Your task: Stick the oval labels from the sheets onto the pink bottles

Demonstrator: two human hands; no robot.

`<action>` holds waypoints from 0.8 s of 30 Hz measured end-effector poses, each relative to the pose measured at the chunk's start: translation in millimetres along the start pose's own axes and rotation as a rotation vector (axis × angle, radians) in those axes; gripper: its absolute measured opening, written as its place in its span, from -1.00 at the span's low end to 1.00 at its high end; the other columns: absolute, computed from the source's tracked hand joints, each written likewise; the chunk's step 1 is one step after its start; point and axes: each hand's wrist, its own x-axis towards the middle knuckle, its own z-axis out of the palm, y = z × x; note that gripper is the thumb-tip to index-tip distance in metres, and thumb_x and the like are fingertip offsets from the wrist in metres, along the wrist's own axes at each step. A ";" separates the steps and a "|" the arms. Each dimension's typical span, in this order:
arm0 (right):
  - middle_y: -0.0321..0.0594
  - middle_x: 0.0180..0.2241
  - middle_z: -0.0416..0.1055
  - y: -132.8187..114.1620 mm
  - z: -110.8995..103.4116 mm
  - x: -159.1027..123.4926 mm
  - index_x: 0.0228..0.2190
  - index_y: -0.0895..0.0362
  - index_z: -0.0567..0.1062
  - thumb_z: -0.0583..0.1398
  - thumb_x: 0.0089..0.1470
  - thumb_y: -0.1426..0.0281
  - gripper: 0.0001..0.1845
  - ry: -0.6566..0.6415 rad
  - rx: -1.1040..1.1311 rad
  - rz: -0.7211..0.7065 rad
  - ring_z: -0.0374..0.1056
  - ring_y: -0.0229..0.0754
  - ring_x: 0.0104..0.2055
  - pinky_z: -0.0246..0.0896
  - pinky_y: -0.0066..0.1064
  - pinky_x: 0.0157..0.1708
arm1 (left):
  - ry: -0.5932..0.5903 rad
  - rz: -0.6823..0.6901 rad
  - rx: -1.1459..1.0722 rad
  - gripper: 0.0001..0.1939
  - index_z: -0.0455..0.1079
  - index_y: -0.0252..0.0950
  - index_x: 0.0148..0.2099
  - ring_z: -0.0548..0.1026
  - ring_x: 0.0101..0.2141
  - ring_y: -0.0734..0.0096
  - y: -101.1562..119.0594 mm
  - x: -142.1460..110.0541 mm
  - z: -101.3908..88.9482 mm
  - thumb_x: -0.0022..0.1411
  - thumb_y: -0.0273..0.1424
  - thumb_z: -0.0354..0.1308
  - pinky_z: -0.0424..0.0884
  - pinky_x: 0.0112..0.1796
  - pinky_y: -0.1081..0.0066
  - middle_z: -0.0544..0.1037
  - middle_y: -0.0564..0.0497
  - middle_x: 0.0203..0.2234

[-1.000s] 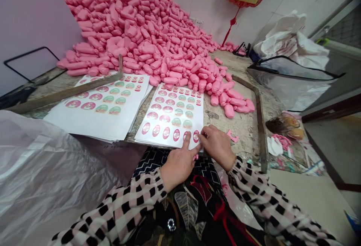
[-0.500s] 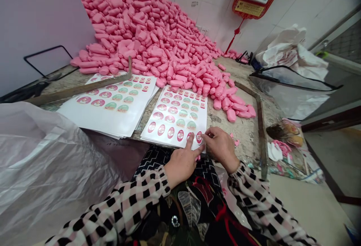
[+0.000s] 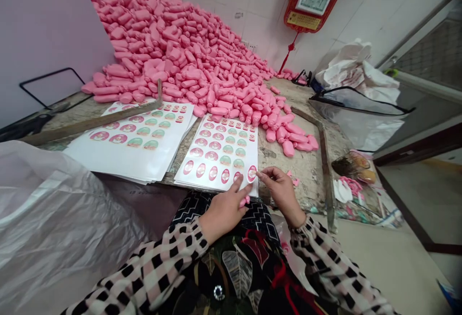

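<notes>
My right hand (image 3: 283, 192) pinches the edge of an oval pink sticker (image 3: 251, 174) at the near right corner of a white sticker sheet (image 3: 202, 180). The sticker looks partly lifted from the sheet. My left hand (image 3: 224, 209) lies at the sheet's near edge. Its extended fingers press on the paper, while the other fingers curl around a small pink bottle (image 3: 244, 201), mostly hidden by the hand. Rows of pink and green stickers cover the sheet, which rests on a stack of paper.
A large heap of pink bottles (image 3: 187, 59) fills the table's back. More sticker sheets (image 3: 119, 161) lie left, under a wooden strip (image 3: 94, 121). Another wooden strip (image 3: 327, 175) edges the right side. A translucent plastic bag (image 3: 65, 228) bulges at the left front.
My right hand has drawn the oval sticker up from the sheet a little. The left hand keeps its place on the paper. The whole view has shifted slightly.
</notes>
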 end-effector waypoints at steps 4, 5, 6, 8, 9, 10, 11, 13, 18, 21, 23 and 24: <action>-0.28 -0.50 0.41 1.0 2.9 -2.6 -0.48 0.15 0.48 0.27 -0.16 0.16 -0.70 0.006 0.139 0.019 0.25 -0.25 -0.45 0.13 -0.42 -0.39 | 0.196 -0.050 -0.353 -0.55 0.29 -0.17 0.08 0.30 0.04 0.21 2.5 -4.1 -3.9 0.10 -0.36 0.10 0.20 0.02 0.25 0.33 -0.04 0.07; -0.28 -0.49 0.41 1.1 3.4 -3.4 -0.47 0.15 0.48 0.27 -0.16 0.17 -0.71 0.003 0.173 0.032 0.25 -0.25 -0.45 0.14 -0.41 -0.39 | 0.232 -0.090 -0.475 -0.56 0.31 -0.19 0.06 0.34 0.00 0.24 4.7 -4.5 -5.2 0.09 -0.35 0.13 0.23 0.00 0.27 0.37 -0.04 0.03; -0.28 -0.49 0.40 1.2 4.0 -4.3 -0.47 0.15 0.48 0.27 -0.16 0.18 -0.71 0.001 0.208 0.046 0.25 -0.26 -0.45 0.14 -0.42 -0.39 | 0.236 -0.137 -0.614 -0.55 0.32 -0.20 0.05 0.40 -0.08 0.27 7.3 -4.6 -6.7 0.07 -0.34 0.15 0.29 -0.06 0.29 0.39 -0.04 0.01; -0.29 -0.49 0.39 1.3 5.5 -6.3 -0.46 0.15 0.48 0.27 -0.15 0.19 -0.73 -0.008 0.268 0.069 0.25 -0.26 -0.45 0.14 -0.42 -0.39 | 0.159 -0.232 -0.910 -0.51 0.31 -0.20 0.05 0.47 -0.33 0.41 13.0 -4.2 -9.6 0.02 -0.33 0.21 0.38 -0.28 0.37 0.37 -0.05 0.02; -0.30 -0.49 0.39 1.2 6.3 -7.3 -0.47 0.14 0.47 0.27 -0.15 0.19 -0.73 -0.011 0.288 0.072 0.25 -0.26 -0.44 0.14 -0.42 -0.38 | 0.106 -0.268 -1.042 -0.49 0.31 -0.20 0.05 0.44 -0.46 0.52 15.5 -4.0 -11.0 0.00 -0.33 0.22 0.38 -0.39 0.42 0.36 -0.06 0.01; -0.31 -0.49 0.39 1.1 7.0 -8.2 -0.47 0.14 0.47 0.27 -0.15 0.20 -0.74 -0.012 0.301 0.071 0.24 -0.26 -0.44 0.14 -0.42 -0.38 | 0.064 -0.296 -1.148 -0.47 0.30 -0.19 0.06 0.39 -0.54 0.61 17.7 -3.8 -12.2 -0.01 -0.34 0.24 0.34 -0.47 0.46 0.37 -0.05 -0.02; -0.31 -0.50 0.38 1.0 7.6 -9.0 -0.47 0.14 0.47 0.27 -0.15 0.20 -0.75 -0.009 0.311 0.067 0.24 -0.27 -0.43 0.14 -0.42 -0.37 | 0.040 -0.317 -1.227 -0.46 0.30 -0.19 0.06 0.35 -0.59 0.67 19.2 -3.8 -13.1 -0.02 -0.36 0.25 0.31 -0.52 0.50 0.40 -0.04 -0.07; -0.32 -0.50 0.37 0.9 8.3 -10.1 -0.48 0.13 0.46 0.27 -0.14 0.21 -0.76 -0.005 0.328 0.062 0.24 -0.27 -0.43 0.14 -0.43 -0.37 | 0.024 -0.342 -1.322 -0.44 0.30 -0.23 0.07 0.33 -0.61 0.68 20.7 -4.1 -14.3 -0.04 -0.38 0.27 0.27 -0.53 0.54 0.46 0.01 -0.28; -0.32 -0.49 0.38 2.1 8.2 -11.1 -0.48 0.13 0.45 0.26 -0.13 0.22 -0.77 0.004 0.344 0.061 0.23 -0.27 -0.42 0.13 -0.42 -0.35 | -0.042 -0.356 -1.444 -0.38 0.25 -0.28 0.12 0.34 -0.61 0.61 18.8 -4.9 -14.7 -0.03 -0.39 0.28 0.27 -0.53 0.54 0.38 0.13 -0.59; -0.32 -0.48 0.38 3.5 8.1 -11.6 -0.48 0.12 0.45 0.26 -0.12 0.22 -0.77 0.012 0.340 0.058 0.24 -0.27 -0.41 0.14 -0.42 -0.34 | -0.051 -0.355 -1.466 -0.37 0.24 -0.31 0.12 0.33 -0.61 0.60 18.2 -4.5 -14.0 -0.02 -0.41 0.27 0.27 -0.53 0.53 0.37 0.13 -0.63; -0.33 -0.48 0.37 4.1 8.2 -11.9 -0.48 0.12 0.45 0.26 -0.12 0.22 -0.78 0.014 0.346 0.057 0.24 -0.27 -0.42 0.14 -0.42 -0.34 | -0.052 -0.361 -1.471 -0.37 0.24 -0.33 0.12 0.33 -0.62 0.59 18.6 -3.9 -13.5 -0.03 -0.41 0.27 0.27 -0.53 0.53 0.37 0.13 -0.64; -0.33 -0.48 0.37 4.2 8.2 -12.0 -0.48 0.12 0.44 0.26 -0.12 0.22 -0.78 0.013 0.350 0.057 0.24 -0.27 -0.42 0.14 -0.42 -0.35 | -0.049 -0.366 -1.475 -0.37 0.24 -0.33 0.12 0.33 -0.62 0.59 19.0 -3.6 -13.4 -0.03 -0.41 0.27 0.27 -0.53 0.53 0.37 0.12 -0.64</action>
